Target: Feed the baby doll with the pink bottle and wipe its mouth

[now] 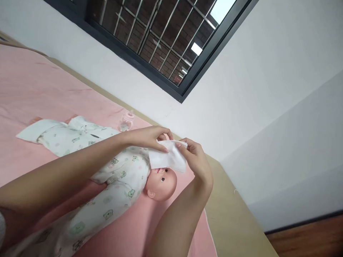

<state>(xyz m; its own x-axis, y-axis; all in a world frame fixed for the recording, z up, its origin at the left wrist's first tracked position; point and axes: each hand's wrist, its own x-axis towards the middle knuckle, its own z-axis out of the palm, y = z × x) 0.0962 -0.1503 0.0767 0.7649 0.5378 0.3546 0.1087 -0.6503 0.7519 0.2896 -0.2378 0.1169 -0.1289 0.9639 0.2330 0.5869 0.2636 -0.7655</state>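
Observation:
A white wipe or tissue (167, 159) hangs between my two hands, above the head of a baby doll (162, 187). My left hand (154, 138) pinches its upper left edge between thumb and fingers. With thumb and fingertips, my right hand (197, 157) grips the upper right corner. The cloth hides part of the doll's face; its eyes and one ear show below. The doll lies on its back in white clothes (118, 192) printed with small green animals. My left forearm passes over its body.
A pink baby bottle (125, 121) stands beside the doll near the wall. Under everything is a pink sheet (53, 85) on a wooden surface (230, 207). A white wall (241, 71) and a barred window (150, 39) close off the far side.

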